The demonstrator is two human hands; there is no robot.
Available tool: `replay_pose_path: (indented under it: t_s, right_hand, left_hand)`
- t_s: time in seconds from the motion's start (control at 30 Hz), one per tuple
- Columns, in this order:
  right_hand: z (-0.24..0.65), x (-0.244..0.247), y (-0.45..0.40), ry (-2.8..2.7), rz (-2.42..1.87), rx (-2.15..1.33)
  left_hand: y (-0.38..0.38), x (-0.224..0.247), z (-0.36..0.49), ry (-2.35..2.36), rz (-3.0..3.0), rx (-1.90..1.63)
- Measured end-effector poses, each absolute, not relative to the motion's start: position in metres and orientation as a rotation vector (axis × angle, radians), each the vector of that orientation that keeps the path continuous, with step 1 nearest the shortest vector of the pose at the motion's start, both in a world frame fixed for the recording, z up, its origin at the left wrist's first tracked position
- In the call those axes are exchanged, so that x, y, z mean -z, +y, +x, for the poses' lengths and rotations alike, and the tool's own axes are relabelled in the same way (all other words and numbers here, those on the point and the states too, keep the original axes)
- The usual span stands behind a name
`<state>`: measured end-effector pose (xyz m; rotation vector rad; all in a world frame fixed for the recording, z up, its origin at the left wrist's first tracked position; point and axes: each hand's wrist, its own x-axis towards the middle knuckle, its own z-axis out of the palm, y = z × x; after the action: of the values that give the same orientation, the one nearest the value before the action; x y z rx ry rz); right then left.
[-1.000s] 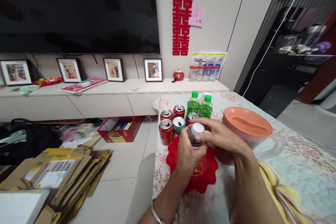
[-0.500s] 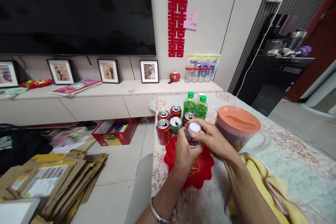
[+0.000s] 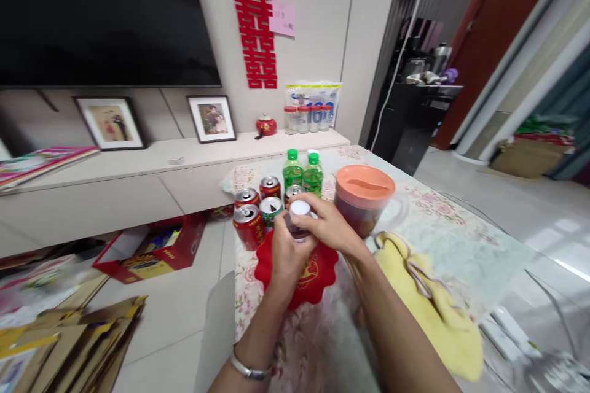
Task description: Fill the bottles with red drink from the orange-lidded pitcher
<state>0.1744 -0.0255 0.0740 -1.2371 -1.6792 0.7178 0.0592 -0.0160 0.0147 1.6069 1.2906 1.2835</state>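
A small bottle [image 3: 298,233] with dark contents and a white cap [image 3: 300,208] is held upright between my hands. My left hand [image 3: 286,258] wraps round its body. Fingers of my right hand [image 3: 330,225] curl about the top, the thumb against the white cap. Below the hands lies a red scalloped mat [image 3: 322,275]. Several drink cans stand just beyond on the left, among them a red can [image 3: 249,230] and a teal can [image 3: 271,210]. Two green-capped bottles [image 3: 312,175] stand behind them.
A pitcher with an orange lid [image 3: 365,183] stands right of my hands, near a crumpled yellow cloth [image 3: 426,307]. All this is on a table with a floral cloth [image 3: 428,212]. Red-lidded jars [image 3: 303,120] line the cabinet behind. Flattened cardboard [image 3: 87,344] lies on the floor at left.
The view has turned to the right, so everything sits further left in the picture. Both hands keep their hold on the bottle and its cap, with little visible change in grip.
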Motion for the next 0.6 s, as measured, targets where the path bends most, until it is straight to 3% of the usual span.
replay_pose_path:
  t_s: [0.27,0.47,0.6]
  right_hand:
    - [0.184,-0.055,-0.102,-1.644,-1.434,-0.372]
    - [0.235,0.014,-0.180,-1.627,-1.968,0.241]
    - [0.249,0.048,-0.198,-1.646,-2.141,0.327]
  left_hand:
    - [-0.012,-0.004,0.060,1.321,1.625,-1.275]
    - [-0.017,-0.007,0.062,1.319,1.664,-1.286]
    - [-0.026,-0.007,0.064,1.267,1.638,-1.277]
